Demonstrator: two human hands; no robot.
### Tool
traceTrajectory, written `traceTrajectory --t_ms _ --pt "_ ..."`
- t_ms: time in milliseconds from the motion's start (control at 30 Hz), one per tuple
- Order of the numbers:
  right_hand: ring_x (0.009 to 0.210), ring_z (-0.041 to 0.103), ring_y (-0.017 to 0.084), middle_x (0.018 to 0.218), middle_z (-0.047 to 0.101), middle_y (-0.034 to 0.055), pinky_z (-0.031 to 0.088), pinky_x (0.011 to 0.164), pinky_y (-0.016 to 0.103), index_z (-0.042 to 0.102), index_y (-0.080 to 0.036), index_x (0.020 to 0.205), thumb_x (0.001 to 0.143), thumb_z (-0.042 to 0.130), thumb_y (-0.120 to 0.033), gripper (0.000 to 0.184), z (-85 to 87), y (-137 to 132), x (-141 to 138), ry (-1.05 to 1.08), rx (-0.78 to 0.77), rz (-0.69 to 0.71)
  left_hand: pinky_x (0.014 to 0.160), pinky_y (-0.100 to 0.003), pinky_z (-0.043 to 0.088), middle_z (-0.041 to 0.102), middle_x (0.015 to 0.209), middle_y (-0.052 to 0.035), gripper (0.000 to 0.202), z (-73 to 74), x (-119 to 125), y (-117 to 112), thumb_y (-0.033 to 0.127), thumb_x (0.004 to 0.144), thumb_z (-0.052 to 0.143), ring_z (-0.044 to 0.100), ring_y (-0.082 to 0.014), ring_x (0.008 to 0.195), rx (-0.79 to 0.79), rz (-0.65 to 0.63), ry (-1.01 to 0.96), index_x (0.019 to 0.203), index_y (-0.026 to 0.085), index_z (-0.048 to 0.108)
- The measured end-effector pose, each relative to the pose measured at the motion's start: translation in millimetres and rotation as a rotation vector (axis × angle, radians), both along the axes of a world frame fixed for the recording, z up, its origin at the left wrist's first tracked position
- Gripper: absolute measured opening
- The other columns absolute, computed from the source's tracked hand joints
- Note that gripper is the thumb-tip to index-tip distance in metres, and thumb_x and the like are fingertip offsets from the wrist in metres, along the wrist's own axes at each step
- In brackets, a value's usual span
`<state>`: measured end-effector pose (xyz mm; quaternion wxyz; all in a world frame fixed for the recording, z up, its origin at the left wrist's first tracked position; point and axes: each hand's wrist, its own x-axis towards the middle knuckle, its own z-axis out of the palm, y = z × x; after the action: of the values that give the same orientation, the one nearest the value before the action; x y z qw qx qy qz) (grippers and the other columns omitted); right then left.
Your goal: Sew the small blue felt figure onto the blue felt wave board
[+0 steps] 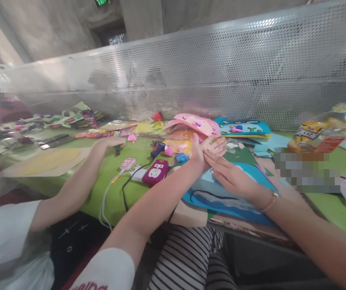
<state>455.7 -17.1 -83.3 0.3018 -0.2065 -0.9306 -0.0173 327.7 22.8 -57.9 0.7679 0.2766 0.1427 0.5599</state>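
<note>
My left hand (207, 152) is palm up above the table, its fingers spread. Across that palm lie the straight fingers of my right hand (235, 177), which wears a thin bracelet (270, 201) at the wrist. Whether something small sits between the two palms is hidden. Under my hands is a blue sheet (218, 197) with a pale wave shape and a dark curved line. Lumps of blue clay (182, 157) and pink clay (168, 150) lie just left of my left hand. Behind my hands are a pink decorated cutout (201, 124) and a blue decorated cutout (242, 127).
A magenta power bank (155, 172) and a pink charger (127, 164) with cables lie left of my forearm. A drink bottle (322, 131) stands at the right. Another person's arm (82, 177) reaches over the green table (112, 201) from the left. A perforated metal panel (191, 68) runs behind.
</note>
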Motion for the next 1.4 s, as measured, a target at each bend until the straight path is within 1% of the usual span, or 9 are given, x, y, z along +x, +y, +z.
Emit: traceTrajectory --t_ms 300,433,600,767,867,1000,1167,1300,1400 --pt "0.14 0.011 0.026 0.154 0.004 0.0099 0.016 0.112 0.053 -0.007 -0.017 0.147 0.095 0.022 -0.038 0.062 -4.3 15 16 -0.011 0.104 -0.269 0.102 -0.05 0.035 0.053 0.127 -0.0155 0.078 6.9 4 -12 0.074 0.078 0.017 0.046 -0.0303 0.123 0.02 -0.163 -0.031 0.119 0.018 0.051" --pt "0.141 0.006 0.025 0.154 0.009 0.0081 0.015 0.113 0.05 -0.001 -0.018 0.148 0.095 0.024 -0.041 0.063 -3.9 5 8 -0.11 0.132 -0.118 0.103 -0.048 0.035 0.052 0.129 -0.0154 0.074 5.1 1 -10 0.071 0.081 0.02 0.042 -0.0281 0.126 -0.005 -0.111 0.006 0.123 0.018 0.049" --pt "0.141 0.011 0.024 0.153 0.011 0.0095 0.017 0.112 0.051 -0.002 -0.018 0.148 0.096 0.018 -0.039 0.06 -3.5 9 8 -0.007 0.063 -0.273 0.105 -0.043 0.034 0.048 0.133 -0.0156 0.081 4.7 3 -8 0.071 0.08 0.015 0.039 -0.0276 0.129 0.01 -0.145 0.032 0.124 0.013 0.05" --pt "0.141 0.012 0.022 0.153 0.013 0.0081 0.019 0.112 0.049 0.001 -0.02 0.148 0.095 0.017 -0.04 0.058 -4.4 10 14 -0.073 0.006 -0.188 0.105 -0.039 0.035 0.048 0.133 -0.016 0.078 2.8 4 -7 0.067 0.082 0.018 0.036 -0.0256 0.131 -0.023 -0.109 0.056 0.126 0.01 0.048" --pt "0.14 0.015 0.023 0.152 0.015 0.0108 0.016 0.111 0.053 0.002 -0.018 0.148 0.096 0.014 -0.04 0.058 -2.5 10 16 -0.027 -0.002 -0.309 0.105 -0.041 0.034 0.05 0.132 -0.0163 0.08 0.7 4 -7 0.068 0.081 0.018 0.037 -0.0271 0.131 0.051 -0.168 0.035 0.125 0.01 0.05" --pt "0.141 0.012 0.023 0.152 0.017 0.0087 0.012 0.113 0.049 0.004 -0.019 0.148 0.095 0.022 -0.042 0.061 -0.3 11 15 -0.144 0.056 -0.173 0.107 -0.037 0.032 0.048 0.135 -0.0156 0.077 0.0 3 -5 0.065 0.083 0.018 0.035 -0.0236 0.132 0.008 -0.14 0.061 0.127 0.009 0.047" --pt "0.141 0.012 0.022 0.153 0.014 0.0095 0.014 0.112 0.052 -0.002 -0.02 0.147 0.096 0.014 -0.041 0.058 1.2 14 14 -0.041 -0.008 -0.276 0.106 -0.039 0.033 0.048 0.134 -0.016 0.083 0.0 1 -2 0.071 0.08 0.016 0.037 -0.0263 0.131 0.072 -0.151 0.032 0.125 0.01 0.05" --pt "0.14 0.013 0.02 0.152 0.016 0.0081 0.017 0.113 0.047 0.001 -0.021 0.148 0.096 0.016 -0.04 0.057 0.8 14 15 -0.146 -0.003 -0.15 0.105 -0.039 0.034 0.049 0.133 -0.0154 0.079 -2.6 2 -1 0.071 0.08 0.018 0.039 -0.0262 0.13 0.024 -0.113 0.061 0.12 0.012 0.053" --pt "0.14 0.014 0.021 0.152 0.017 0.0099 0.018 0.112 0.05 0.004 -0.019 0.148 0.096 0.012 -0.038 0.055 0.3 18 16 -0.06 0.02 -0.3 0.104 -0.041 0.035 0.052 0.13 -0.0154 0.081 -3.6 3 -2 0.073 0.079 0.016 0.042 -0.0275 0.127 0.036 -0.148 0.04 0.12 0.013 0.054"
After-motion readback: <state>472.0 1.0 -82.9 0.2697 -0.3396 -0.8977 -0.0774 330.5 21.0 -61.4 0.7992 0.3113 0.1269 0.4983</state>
